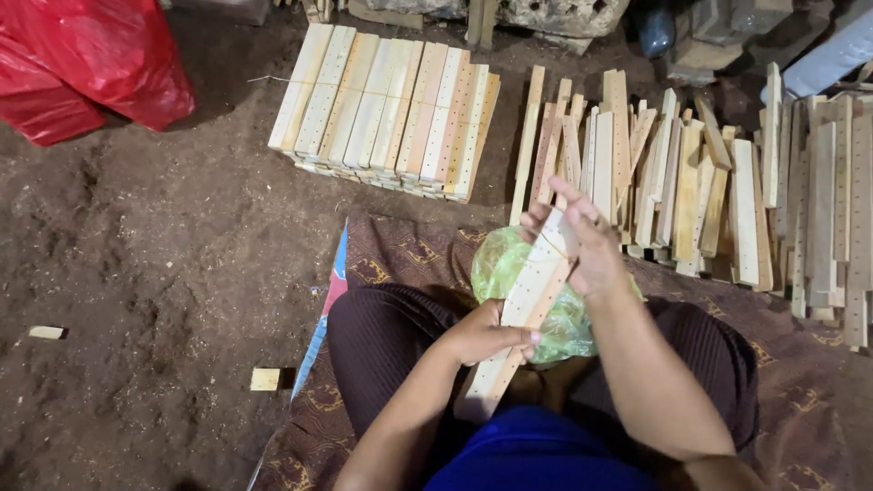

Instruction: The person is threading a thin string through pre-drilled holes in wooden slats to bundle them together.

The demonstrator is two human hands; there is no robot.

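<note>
A small bundle of pale wooden slats [527, 305] with rows of drilled holes slants across my lap. My left hand [482, 335] grips its lower middle. Around the bundle's upper end my right hand [582, 241] is closed, with a thin rubber band stretched near the fingers. Under the bundle rests a green plastic bag [509, 264], on my knees.
A neat stack of tied drilled slats [386, 109] lies on the dirt ahead to the left. Loose slats [709, 173] are piled ahead and to the right. A red plastic sack [82, 64] sits far left. Small wood offcuts [265, 379] lie beside the patterned mat [400, 250].
</note>
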